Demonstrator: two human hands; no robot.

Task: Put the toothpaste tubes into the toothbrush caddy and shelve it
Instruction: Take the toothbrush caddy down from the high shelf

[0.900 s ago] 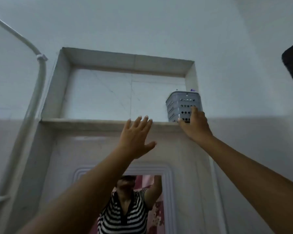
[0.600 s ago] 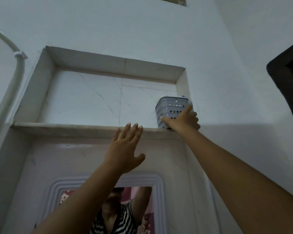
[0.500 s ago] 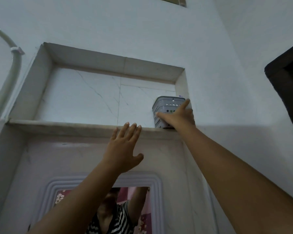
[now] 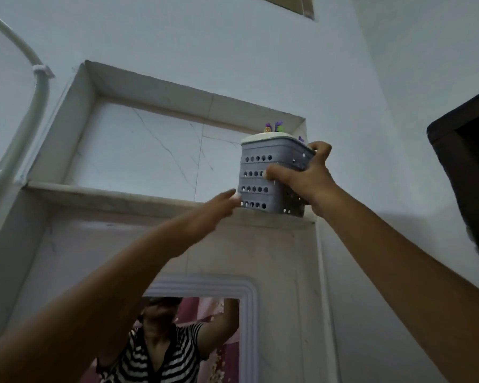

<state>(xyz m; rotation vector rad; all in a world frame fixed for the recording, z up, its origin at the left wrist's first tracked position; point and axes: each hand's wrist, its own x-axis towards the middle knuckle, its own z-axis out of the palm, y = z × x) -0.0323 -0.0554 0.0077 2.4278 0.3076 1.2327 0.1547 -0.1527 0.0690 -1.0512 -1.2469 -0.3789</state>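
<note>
The grey perforated toothbrush caddy (image 4: 256, 179) with a white rim stands at the right end of the marble wall-niche shelf (image 4: 108, 193), close to the front edge. Purple and green tips (image 4: 274, 128) poke out of its top; the toothpaste tubes themselves are hidden inside. My right hand (image 4: 302, 178) wraps around the caddy's right front corner, thumb on the front face and fingers on the right side. The fingertips of my left hand (image 4: 219, 207) reach the caddy's lower left corner; whether they touch it I cannot tell.
The niche's right wall (image 4: 302, 128) is just behind the caddy. A white pipe (image 4: 28, 114) runs down the left wall. A framed mirror (image 4: 205, 288) below the shelf reflects a person in a striped shirt. A dark object (image 4: 470, 175) juts in at the right.
My right hand has shifted from resting on the caddy's front to gripping its corner. My left hand moved right and up to the caddy's lower left corner. The caddy looks nearer and larger.
</note>
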